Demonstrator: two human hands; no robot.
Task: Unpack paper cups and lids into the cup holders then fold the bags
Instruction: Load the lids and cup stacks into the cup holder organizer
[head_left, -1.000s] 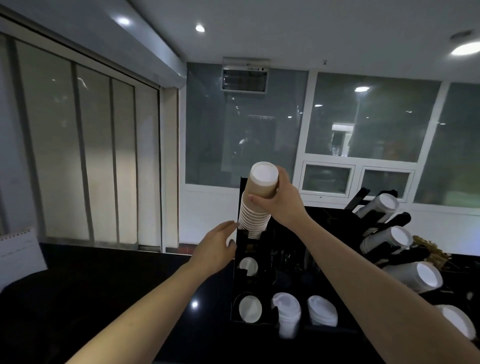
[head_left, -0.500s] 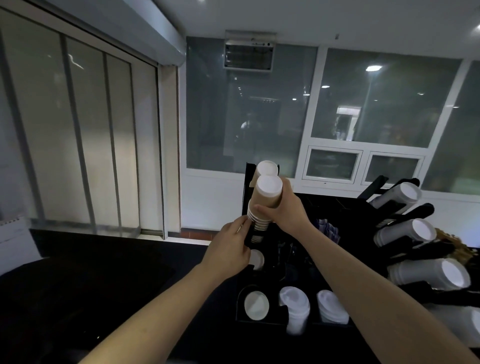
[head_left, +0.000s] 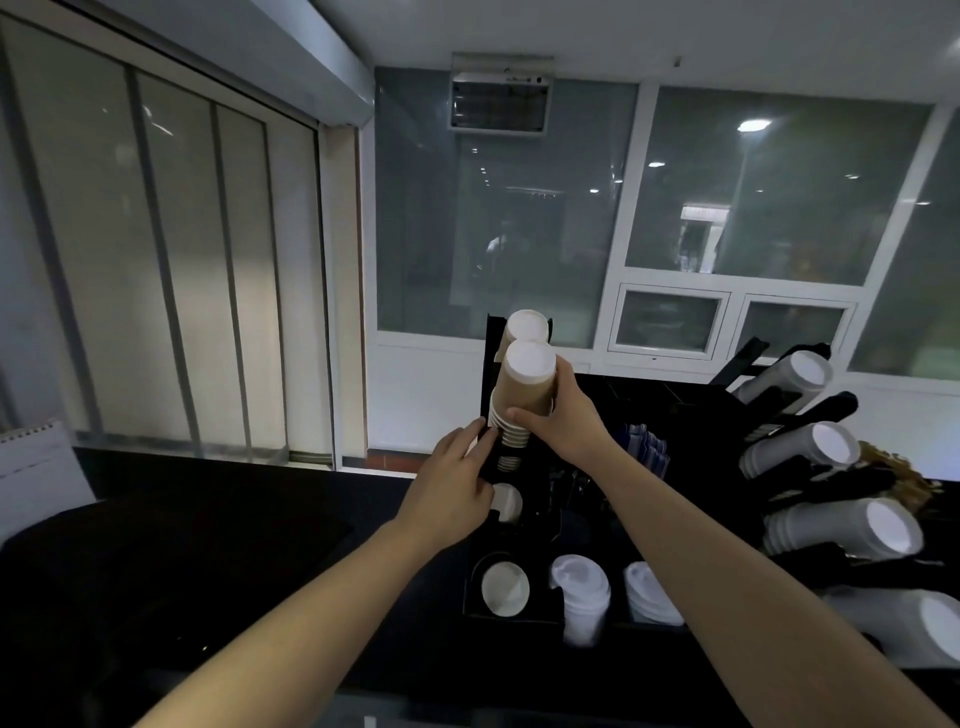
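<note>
A stack of brown paper cups (head_left: 523, 389) stands bottom-up, its lower end sunk into a slot of the black cup holder (head_left: 519, 610). My right hand (head_left: 563, 415) grips the stack from the right side. My left hand (head_left: 451, 493) rests on the holder's left edge with its fingers touching the frame beside the stack. A second cup stack (head_left: 525, 327) stands in the slot just behind. Lower slots hold white cup ends (head_left: 505, 590) and white lids (head_left: 581, 587).
An angled black rack at the right holds several stacks of white cups (head_left: 802, 454). Blue sachets (head_left: 647, 449) sit behind the holder. The black counter (head_left: 208, 561) stretches left, with a notepad (head_left: 36, 467) at its far left. Windows stand behind.
My right hand has lowered the brown cup stack deeper into the holder slot. My left hand has moved up against the holder's left edge. The camera has tilted and come closer.
</note>
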